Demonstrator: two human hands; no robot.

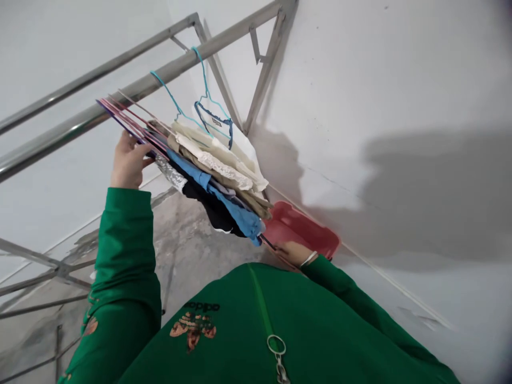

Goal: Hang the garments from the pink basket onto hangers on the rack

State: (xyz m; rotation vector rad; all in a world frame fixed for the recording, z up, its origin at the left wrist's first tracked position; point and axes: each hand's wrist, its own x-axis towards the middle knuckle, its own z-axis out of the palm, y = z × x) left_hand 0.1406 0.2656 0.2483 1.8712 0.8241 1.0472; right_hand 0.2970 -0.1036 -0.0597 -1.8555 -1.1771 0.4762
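Observation:
My left hand (127, 160) is raised and closed around the hook ends of a bundle of wire hangers (136, 124), just below a metal rail (120, 98). Several garments (216, 181) hang from that bundle: cream lace pieces, a tan one, a blue one and a black one. My right hand (294, 253) sits low under the far end of the clothes, its fingers hidden behind them and touching thin hanger wires. Two blue wire hangers (202, 80) hook over the rail, one carrying a white garment with dark blue trim (218, 120).
A red plastic basin (304, 229) lies on the concrete floor by the wall corner. White walls close in at the right and back. More metal bars of the rack (44, 266) run at lower left. My green jacket fills the bottom.

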